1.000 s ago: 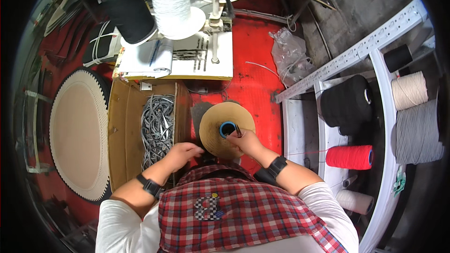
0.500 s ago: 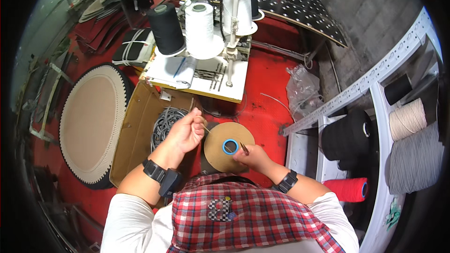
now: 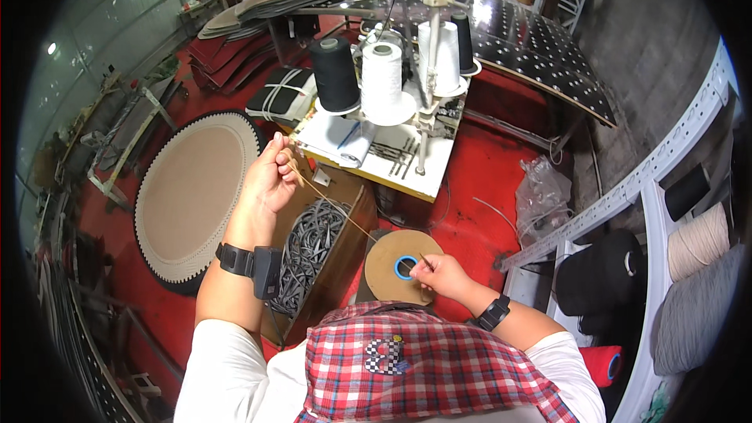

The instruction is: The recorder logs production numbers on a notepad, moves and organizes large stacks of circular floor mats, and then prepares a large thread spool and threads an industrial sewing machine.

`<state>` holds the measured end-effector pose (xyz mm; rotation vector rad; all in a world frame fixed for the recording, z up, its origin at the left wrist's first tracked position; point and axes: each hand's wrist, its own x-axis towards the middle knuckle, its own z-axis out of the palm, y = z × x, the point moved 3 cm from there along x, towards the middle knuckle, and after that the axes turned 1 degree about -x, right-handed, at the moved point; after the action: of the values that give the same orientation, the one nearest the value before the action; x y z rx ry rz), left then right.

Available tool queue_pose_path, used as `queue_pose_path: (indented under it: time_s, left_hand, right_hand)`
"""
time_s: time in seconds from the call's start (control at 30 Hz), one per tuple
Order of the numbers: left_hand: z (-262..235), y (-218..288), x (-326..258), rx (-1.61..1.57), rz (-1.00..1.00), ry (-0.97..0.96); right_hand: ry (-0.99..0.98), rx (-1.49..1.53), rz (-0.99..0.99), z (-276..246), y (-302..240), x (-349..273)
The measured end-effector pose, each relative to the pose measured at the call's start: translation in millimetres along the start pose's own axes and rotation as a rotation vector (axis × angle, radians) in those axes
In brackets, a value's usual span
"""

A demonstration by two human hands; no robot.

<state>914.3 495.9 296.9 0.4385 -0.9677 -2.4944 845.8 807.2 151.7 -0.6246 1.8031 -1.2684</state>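
My left hand [image 3: 270, 178] is raised beside the brown cardboard box [image 3: 354, 223], its fingers closed on a thin tan cord [image 3: 337, 205]. That cord runs down to a round tan cardboard-faced reel [image 3: 384, 288] with a blue ring [image 3: 405, 268] round its centre hole. My right hand [image 3: 443, 276] is closed at the right side of the reel, next to the ring. A slim dark pointed tool [image 3: 425, 262], perhaps tweezers or thread snips, sticks out of its fingers; its exact kind is not clear.
Grey looped strips [image 3: 309, 254] fill the box. Ahead stands a machine table [image 3: 435, 176] with black [image 3: 334, 74] and white thread cones [image 3: 382, 82]. A beige oval panel [image 3: 196, 196] leans at left. White shelving [image 3: 652, 266] with yarn cones is at right; a plastic bag [image 3: 542, 196] lies beyond.
My left hand has moved up and left, away from the reel, and a longer stretch of cord now shows. My right hand stays by the reel's centre. The view has shifted.
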Motion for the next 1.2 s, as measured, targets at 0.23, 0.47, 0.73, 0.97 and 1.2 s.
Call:
queue_pose_path:
  time_s: [0.23, 0.47, 0.73, 0.97, 1.2]
  left_hand:
    - [37.2, -23.4, -6.5, 0.754, 0.108, -0.17]
    - [69.9, -33.1, -6.9, 1.363, 0.432, -0.342]
    - [25.3, -20.6, 27.2, 1.45, 0.403, -0.366]
    - [-11.8, -57.1, 51.7, 0.685, -0.338, -0.596]
    - [-14.8, -59.8, 69.5, 1.145, -0.177, -0.652]
  right_hand:
    - [0.07, -0.059, -0.327, -5.3, -77.7, 38.3]
    - [-0.138, 0.471, -0.245, 21.6, -162.4, 72.1]
    - [0.086, 0.242, -0.104, 6.5, -152.6, 104.9]
    - [0.116, 0.019, -0.19, 13.3, -143.0, 130.3]
    - [0.087, -0.088, -0.09, 14.6, -127.4, 142.2]
